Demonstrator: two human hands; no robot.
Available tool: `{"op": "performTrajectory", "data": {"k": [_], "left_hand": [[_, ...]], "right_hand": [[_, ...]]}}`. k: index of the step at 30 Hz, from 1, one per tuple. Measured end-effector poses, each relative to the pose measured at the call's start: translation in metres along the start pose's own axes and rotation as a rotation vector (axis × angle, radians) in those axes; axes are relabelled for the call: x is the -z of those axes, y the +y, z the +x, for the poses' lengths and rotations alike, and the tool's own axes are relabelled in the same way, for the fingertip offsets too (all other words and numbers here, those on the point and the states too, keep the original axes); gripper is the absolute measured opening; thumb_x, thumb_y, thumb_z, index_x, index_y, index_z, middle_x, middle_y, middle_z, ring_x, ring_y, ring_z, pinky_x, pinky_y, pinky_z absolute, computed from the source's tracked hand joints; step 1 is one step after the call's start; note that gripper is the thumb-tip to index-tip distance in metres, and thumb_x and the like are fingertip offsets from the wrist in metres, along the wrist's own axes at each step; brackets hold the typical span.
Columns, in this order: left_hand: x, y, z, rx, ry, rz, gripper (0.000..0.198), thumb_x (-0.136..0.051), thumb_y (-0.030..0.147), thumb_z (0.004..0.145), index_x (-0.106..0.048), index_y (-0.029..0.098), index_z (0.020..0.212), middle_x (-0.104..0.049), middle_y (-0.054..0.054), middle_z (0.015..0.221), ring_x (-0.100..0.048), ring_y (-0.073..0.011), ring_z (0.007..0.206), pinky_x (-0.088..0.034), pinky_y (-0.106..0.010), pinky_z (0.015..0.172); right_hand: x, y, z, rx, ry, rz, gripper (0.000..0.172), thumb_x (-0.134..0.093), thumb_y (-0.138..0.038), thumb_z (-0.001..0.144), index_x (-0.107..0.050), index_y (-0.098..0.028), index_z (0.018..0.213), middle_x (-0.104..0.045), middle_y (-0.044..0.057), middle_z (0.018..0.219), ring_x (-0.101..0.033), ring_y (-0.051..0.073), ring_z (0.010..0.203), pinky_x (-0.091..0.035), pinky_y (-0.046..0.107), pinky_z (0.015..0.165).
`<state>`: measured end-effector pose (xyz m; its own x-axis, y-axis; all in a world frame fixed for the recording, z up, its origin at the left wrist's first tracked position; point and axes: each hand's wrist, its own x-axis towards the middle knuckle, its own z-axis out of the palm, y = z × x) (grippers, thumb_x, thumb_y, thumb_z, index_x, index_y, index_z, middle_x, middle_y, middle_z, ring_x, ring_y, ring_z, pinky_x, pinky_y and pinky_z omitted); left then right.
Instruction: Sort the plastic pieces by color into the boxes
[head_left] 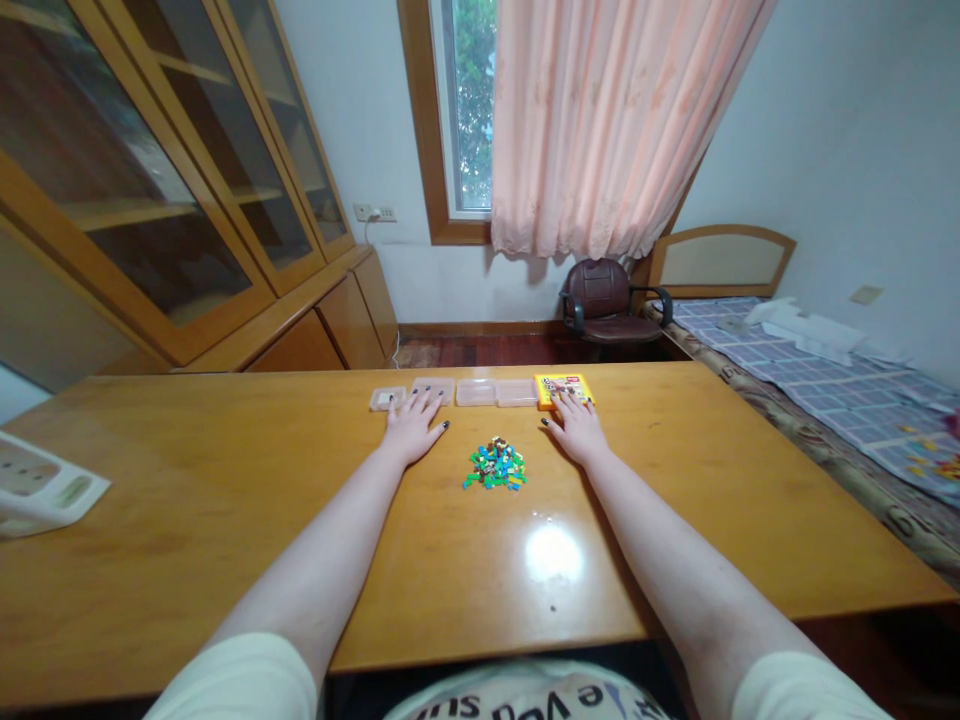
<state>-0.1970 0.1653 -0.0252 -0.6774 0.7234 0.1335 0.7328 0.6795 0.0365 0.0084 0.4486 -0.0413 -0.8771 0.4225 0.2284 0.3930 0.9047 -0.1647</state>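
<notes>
**A:** From the head camera, what are your hands doing?

**B:** Both lie palm-down on the wooden surface (225, 480). My left hand (412, 428) and my right hand (576, 428) are spread flat, with the fingers released and grasping nothing.

**A:** And the bricks?

**B:** The pile of small bricks (496, 465) sits between my two hands and a little nearer to me than my palms. It is close to each thumb but touches neither.

**A:** What is beyond your fingertips?

**B:** There is a row of clear trays (475, 392) with a yellow box (564, 388) at its right end. My left fingers (424, 405) reach the near edge of the second tray from the left, and my right fingers (568, 403) rest on the near edge of the yellow box. The pile lies on my side of that row, apart from it.

**A:** Anything else?

**B:** A white box (37, 485) lies far off at the left edge of the surface.
</notes>
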Motion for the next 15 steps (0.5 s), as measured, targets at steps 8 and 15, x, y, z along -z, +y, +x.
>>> {"op": "performTrajectory", "data": {"k": [8, 15], "left_hand": [[-0.0048, 0.0087, -0.0033, -0.022, 0.042, 0.006, 0.06, -0.034, 0.054, 0.088, -0.031, 0.03, 0.143, -0.029, -0.005, 0.151, -0.025, -0.0308, 0.136, -0.009, -0.059, 0.109], [0.0011, 0.006, -0.0053, 0.042, 0.064, 0.004, 0.058, -0.033, 0.05, 0.089, -0.032, 0.027, 0.143, -0.025, -0.005, 0.152, -0.023, -0.0292, 0.138, -0.013, -0.055, 0.111]], "right_hand": [[0.0028, -0.0006, 0.0006, 0.019, -0.021, 0.016, 0.067, -0.038, -0.057, 0.088, -0.033, -0.02, 0.143, -0.026, 0.009, 0.151, -0.021, 0.026, 0.138, -0.011, 0.048, 0.111], [0.0053, -0.002, 0.0019, 0.026, -0.046, 0.039, 0.071, -0.04, -0.059, 0.086, -0.03, -0.018, 0.144, -0.022, 0.009, 0.152, -0.017, 0.025, 0.14, -0.01, 0.048, 0.112]]}}
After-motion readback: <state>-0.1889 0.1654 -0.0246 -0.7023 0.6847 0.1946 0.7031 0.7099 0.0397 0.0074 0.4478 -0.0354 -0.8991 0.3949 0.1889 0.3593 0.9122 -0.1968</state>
